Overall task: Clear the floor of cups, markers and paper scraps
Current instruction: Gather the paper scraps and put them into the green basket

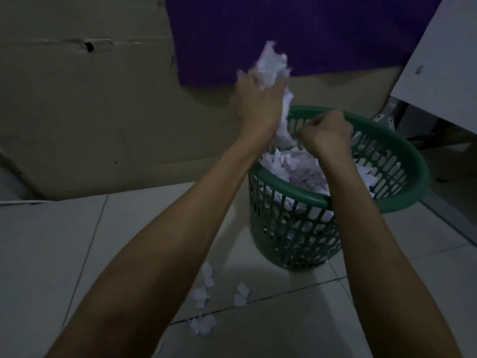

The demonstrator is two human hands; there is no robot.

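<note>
left hand (pixel 254 104) gripping paper wad (pixel 272 64), green basket (pixel 402 161)

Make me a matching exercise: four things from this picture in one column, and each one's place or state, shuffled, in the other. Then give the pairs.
Things
1. left hand
2. right hand
3. green basket
4. loose paper scraps

Places or states
A. stands on the tiled floor, nearly full of paper
B. lie on the floor tiles in front of the basket
C. grips a crumpled bunch of white paper above the basket
D. fist curled over the basket's opening

Pairs: 1-C, 2-D, 3-A, 4-B
</note>
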